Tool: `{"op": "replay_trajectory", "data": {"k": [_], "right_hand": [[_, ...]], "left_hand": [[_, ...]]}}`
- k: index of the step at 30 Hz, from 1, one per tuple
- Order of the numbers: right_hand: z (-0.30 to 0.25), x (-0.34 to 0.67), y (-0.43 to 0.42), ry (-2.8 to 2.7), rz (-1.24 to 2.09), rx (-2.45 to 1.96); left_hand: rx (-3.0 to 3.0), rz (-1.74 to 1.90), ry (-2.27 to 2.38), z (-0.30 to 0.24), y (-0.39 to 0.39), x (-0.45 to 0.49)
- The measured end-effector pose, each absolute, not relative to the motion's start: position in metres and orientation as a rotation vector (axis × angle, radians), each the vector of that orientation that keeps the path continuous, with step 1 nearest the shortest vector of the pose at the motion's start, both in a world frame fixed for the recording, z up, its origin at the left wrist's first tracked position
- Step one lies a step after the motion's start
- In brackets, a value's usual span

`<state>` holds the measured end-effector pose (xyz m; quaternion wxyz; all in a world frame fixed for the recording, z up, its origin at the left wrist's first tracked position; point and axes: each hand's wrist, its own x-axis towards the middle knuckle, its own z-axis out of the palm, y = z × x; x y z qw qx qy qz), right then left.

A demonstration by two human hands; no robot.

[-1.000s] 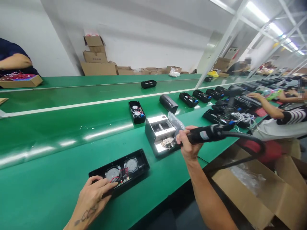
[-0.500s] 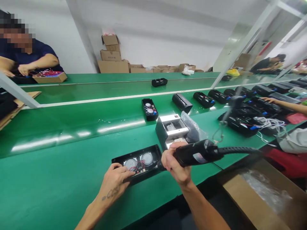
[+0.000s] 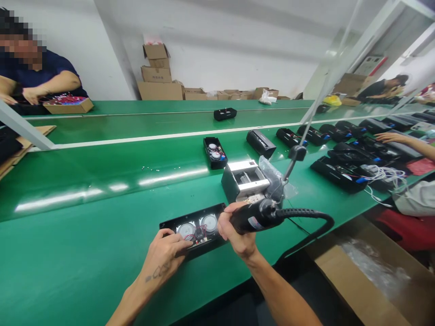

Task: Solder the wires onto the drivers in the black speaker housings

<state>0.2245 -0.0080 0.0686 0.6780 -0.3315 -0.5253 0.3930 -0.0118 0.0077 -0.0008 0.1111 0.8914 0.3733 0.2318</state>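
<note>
A black speaker housing (image 3: 211, 245) lies open side up on the green bench, with two round silver speaker drivers (image 3: 208, 223), red wires and a small circuit board showing inside. My left hand (image 3: 166, 251) grips its near left side, thumb and fingers closed over the edge. In my right hand (image 3: 239, 236) is a black electric screwdriver (image 3: 255, 218), held nearly level at the housing's right end. The tool's tip is hidden behind my fingers. A cable runs from its back end, and a hanging hook line meets it there.
Just behind stands a grey screw feeder (image 3: 231, 182) beside a clear plastic bag (image 3: 272, 174). Another open speaker housing (image 3: 215, 153) and several more line the bench to the right. White cables (image 3: 387, 176) lie there. A co-worker's hand (image 3: 390, 137) reaches in; a cardboard box (image 3: 360, 276) sits below right.
My right hand and the screwdriver have moved left, over the housing's right end. The hanging line has swung left with the tool. My left hand keeps its hold.
</note>
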Motion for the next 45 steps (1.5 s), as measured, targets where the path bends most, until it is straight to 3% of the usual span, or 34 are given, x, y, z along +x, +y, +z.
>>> {"op": "replay_trajectory", "data": {"k": [6, 13, 22, 30, 38, 45], "right_hand": [[0.063, 0.229, -0.004, -1.199, 0.852, -0.774], [0.093, 0.259, -0.011, -1.156, 0.760, -0.645], [0.123, 0.324, 0.007, -0.861, 0.109, -1.007], [0.102, 0.329, 0.021, -1.026, 0.425, -1.070], [0.098, 0.271, -0.022, -1.052, 0.712, -0.678], [0.079, 0.239, -0.017, -1.141, 0.839, -0.633]], "left_hand": [[2.617, 0.756, 1.077, -0.007, 0.005, -0.012], [2.628, 0.776, 1.089, -0.005, 0.003, -0.011], [2.678, 0.889, 1.059, -0.010, 0.011, -0.016], [2.666, 0.811, 1.068, -0.009, 0.013, -0.019], [2.638, 0.723, 1.076, 0.002, 0.008, -0.013], [2.650, 0.802, 1.032, 0.000, 0.008, -0.012]]}}
